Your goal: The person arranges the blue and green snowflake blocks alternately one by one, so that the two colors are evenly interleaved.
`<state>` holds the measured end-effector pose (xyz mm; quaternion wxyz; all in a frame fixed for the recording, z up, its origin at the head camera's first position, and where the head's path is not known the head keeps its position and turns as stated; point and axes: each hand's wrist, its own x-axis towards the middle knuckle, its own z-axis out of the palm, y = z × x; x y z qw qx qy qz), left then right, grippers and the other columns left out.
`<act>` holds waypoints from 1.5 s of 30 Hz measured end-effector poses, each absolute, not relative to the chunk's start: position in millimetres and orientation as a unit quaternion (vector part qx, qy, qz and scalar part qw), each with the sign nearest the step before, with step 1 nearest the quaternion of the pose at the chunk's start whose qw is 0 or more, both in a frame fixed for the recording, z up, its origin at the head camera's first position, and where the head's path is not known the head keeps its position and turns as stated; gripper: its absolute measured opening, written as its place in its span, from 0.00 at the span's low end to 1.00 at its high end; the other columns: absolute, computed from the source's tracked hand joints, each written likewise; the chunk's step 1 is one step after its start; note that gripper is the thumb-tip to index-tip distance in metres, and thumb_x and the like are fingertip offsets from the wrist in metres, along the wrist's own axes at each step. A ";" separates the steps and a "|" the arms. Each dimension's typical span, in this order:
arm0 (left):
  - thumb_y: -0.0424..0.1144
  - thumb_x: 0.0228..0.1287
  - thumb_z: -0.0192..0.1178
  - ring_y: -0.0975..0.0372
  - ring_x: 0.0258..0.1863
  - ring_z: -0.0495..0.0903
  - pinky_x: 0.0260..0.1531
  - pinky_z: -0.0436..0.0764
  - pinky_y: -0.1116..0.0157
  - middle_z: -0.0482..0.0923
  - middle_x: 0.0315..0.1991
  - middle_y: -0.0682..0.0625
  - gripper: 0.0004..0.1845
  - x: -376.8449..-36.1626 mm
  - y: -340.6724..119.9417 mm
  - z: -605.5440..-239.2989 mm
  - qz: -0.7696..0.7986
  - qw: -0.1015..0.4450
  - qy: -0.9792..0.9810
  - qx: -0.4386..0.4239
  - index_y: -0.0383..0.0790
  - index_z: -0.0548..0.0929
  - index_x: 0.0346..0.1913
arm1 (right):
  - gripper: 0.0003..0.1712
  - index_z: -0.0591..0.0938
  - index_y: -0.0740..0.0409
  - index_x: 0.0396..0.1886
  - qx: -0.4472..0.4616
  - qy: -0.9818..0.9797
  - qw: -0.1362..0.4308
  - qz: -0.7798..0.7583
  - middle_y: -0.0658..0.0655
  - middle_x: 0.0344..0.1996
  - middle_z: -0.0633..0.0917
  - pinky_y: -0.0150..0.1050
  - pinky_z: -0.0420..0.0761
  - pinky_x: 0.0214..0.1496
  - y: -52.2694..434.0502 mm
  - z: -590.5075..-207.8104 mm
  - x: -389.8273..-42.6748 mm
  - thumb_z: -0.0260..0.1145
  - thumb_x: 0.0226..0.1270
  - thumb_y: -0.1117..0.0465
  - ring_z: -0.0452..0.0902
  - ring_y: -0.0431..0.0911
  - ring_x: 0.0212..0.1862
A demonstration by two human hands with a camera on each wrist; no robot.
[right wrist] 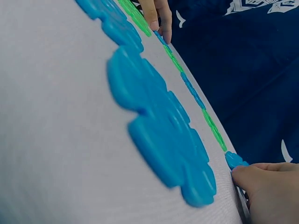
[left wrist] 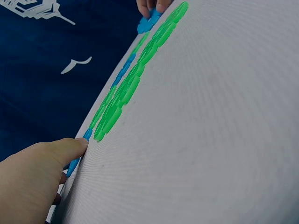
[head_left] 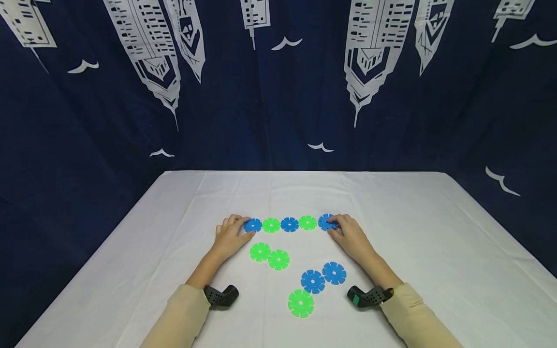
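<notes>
Five notched discs lie in a straight row across the white surface (head_left: 435, 232) in the head view, alternating blue and green. The left hand (head_left: 229, 235) rests at the row's left end, its fingertips on the leftmost blue disc (head_left: 253, 225), fingers gently bent rather than wrapped round it. The right hand (head_left: 350, 235) sits at the other end, its curled fingers and thumb pinching the rightmost blue disc (head_left: 326, 222). Between them lie a green disc (head_left: 271, 225), a middle blue disc (head_left: 289, 224) and a second green disc (head_left: 307, 223). Nearer the person, two green discs (head_left: 269, 255) touch each other, two blue discs (head_left: 324, 277) touch each other, and a lone green disc (head_left: 300, 303) lies just beside the blue pair. A dark curtain with white towers (head_left: 374, 53) hangs behind.

From the left wrist view, the thumb of the left hand (left wrist: 37, 179) presses the edge of the leftmost blue disc (left wrist: 87, 135), with the row running away along the surface (left wrist: 215, 130) to the right hand's fingertips (left wrist: 154, 6).

From the right wrist view, the pair of blue discs (right wrist: 159, 126) fills the foreground on the surface (right wrist: 51, 130); the right hand (right wrist: 266, 191) pinches the rightmost blue disc (right wrist: 235, 160), flat on the cloth.
</notes>
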<state>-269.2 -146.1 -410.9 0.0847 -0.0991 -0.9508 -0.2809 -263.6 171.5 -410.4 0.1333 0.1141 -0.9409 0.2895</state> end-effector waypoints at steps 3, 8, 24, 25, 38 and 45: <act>0.50 0.57 0.58 0.53 0.52 0.65 0.43 0.57 0.56 0.68 0.55 0.43 0.28 -269.1 -145.6 -412.2 -0.281 0.085 -0.951 -0.099 0.40 0.73 0.59 | 0.15 0.77 0.60 0.46 0.111 -0.943 0.136 0.284 0.66 0.50 0.76 0.54 0.67 0.57 172.1 -412.1 -262.0 0.61 0.61 0.59 0.69 0.59 0.55; 0.50 0.58 0.57 0.53 0.52 0.65 0.42 0.57 0.57 0.68 0.55 0.43 0.28 -268.9 -145.4 -413.1 -0.279 0.085 -0.951 -0.100 0.41 0.72 0.59 | 0.14 0.79 0.59 0.45 0.111 -0.945 0.139 0.275 0.66 0.49 0.75 0.56 0.67 0.55 173.3 -413.2 -261.4 0.60 0.61 0.59 0.69 0.60 0.54; 0.50 0.58 0.57 0.53 0.52 0.65 0.43 0.57 0.57 0.68 0.55 0.43 0.28 -270.7 -146.5 -411.3 -0.274 0.086 -0.952 -0.103 0.41 0.72 0.59 | 0.18 0.78 0.56 0.49 0.113 -0.957 0.133 0.231 0.65 0.52 0.74 0.58 0.63 0.55 173.8 -411.8 -262.8 0.58 0.62 0.55 0.67 0.60 0.55; 0.51 0.58 0.57 0.53 0.52 0.65 0.43 0.57 0.57 0.68 0.55 0.43 0.28 -270.5 -146.4 -411.3 -0.274 0.086 -0.952 -0.102 0.41 0.72 0.59 | 0.18 0.78 0.56 0.50 0.114 -0.957 0.132 0.232 0.65 0.52 0.74 0.58 0.63 0.55 173.7 -412.1 -262.7 0.58 0.62 0.55 0.67 0.60 0.55; 0.50 0.58 0.57 0.53 0.52 0.65 0.42 0.57 0.56 0.69 0.55 0.43 0.27 -269.4 -146.2 -410.5 -0.275 0.087 -0.952 -0.104 0.41 0.73 0.59 | 0.18 0.78 0.56 0.50 0.120 -0.950 0.132 0.257 0.64 0.53 0.73 0.57 0.61 0.53 174.3 -414.1 -261.6 0.58 0.61 0.55 0.66 0.60 0.55; 0.50 0.57 0.58 0.54 0.51 0.65 0.42 0.57 0.57 0.69 0.54 0.44 0.27 -269.7 -146.1 -411.2 -0.274 0.088 -0.952 -0.103 0.41 0.73 0.58 | 0.18 0.78 0.55 0.50 0.124 -0.950 0.126 0.257 0.64 0.54 0.73 0.54 0.62 0.50 174.5 -414.3 -262.1 0.59 0.61 0.55 0.66 0.59 0.55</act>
